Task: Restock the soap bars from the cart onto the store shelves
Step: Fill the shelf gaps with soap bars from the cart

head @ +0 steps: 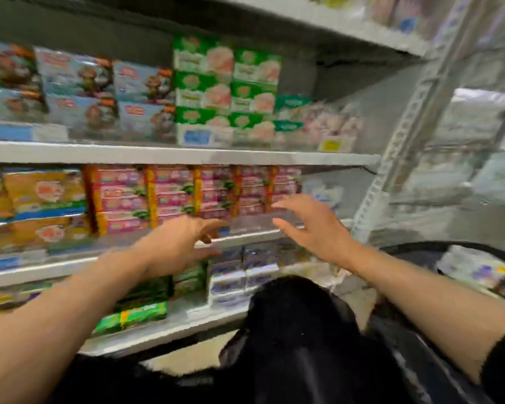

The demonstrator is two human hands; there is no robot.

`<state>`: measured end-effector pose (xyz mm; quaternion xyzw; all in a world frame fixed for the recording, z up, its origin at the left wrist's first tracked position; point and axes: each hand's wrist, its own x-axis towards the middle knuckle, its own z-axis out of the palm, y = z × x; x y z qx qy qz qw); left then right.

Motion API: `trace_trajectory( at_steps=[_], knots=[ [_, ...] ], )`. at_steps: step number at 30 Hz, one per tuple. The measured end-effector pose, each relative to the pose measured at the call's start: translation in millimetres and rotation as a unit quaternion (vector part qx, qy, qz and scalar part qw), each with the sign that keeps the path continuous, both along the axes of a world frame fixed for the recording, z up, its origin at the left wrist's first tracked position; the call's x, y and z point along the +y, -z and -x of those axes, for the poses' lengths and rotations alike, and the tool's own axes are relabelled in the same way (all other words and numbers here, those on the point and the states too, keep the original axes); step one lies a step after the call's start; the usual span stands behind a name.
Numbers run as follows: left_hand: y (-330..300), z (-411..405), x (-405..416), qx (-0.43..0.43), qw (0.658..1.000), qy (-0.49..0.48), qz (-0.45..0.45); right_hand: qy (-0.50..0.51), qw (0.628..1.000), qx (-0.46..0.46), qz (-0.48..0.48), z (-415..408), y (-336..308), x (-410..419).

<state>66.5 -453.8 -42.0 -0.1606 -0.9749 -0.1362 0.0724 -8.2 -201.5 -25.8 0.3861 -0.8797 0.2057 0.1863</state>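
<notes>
I take the middle shelf (172, 154) as my reference. The whole view is blurred.

1. Left hand (184, 240): I see it reaching forward below the middle shelf, in front of the rail of the next shelf down (70, 265). Its fingers are extended and loosely spread, grasping nothing; it is released.
2. Right hand (312, 225): it is raised below the middle shelf, just right of the left hand. Its fingers are straight and spread, thumb apart, and it holds nothing.
3. Pink soap packs (187, 193): they stand stacked in rows directly under the middle shelf, behind both hands. I cannot tell whether the fingertips touch them.
4. Yellow packs (44, 196): under the middle shelf, left of the pink stacks.
5. Green and white boxes (225, 83): stacked on top of the middle shelf, above the pink stacks.
6. Blue and white packs (239, 275): two levels below the middle shelf, beneath the hands.
7. Cart (438, 246): its dark rim shows low and right of the middle shelf, with wrapped packs (475, 269) inside.
</notes>
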Motion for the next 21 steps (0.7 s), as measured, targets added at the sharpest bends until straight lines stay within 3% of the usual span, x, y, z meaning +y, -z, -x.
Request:
trace_trajectory(
  at_steps=[5, 10, 15, 21],
  knots=[
    [-14.2, 52.4, 169.7, -0.003, 0.985, 0.174, -0.017, 0.180, 0.983, 0.023, 0.030, -14.3, -17.5, 175.2],
    [4.4, 77.7, 302.9, -0.027, 0.961, 0.268, -0.055, 0.346, 0.937, 0.024, 0.033, -47.5, -11.1, 314.0],
    [35.6, 97.8, 376.1, -0.028, 0.964, 0.264, -0.015, 0.469, 0.881, -0.058, 0.009, -63.4, 23.0, 388.3],
    [50.8, 135.5, 420.6, -0.031, 0.978, 0.202, -0.044, 0.509, 0.832, -0.221, 0.009, -33.4, 73.8, 414.3]
  ],
)
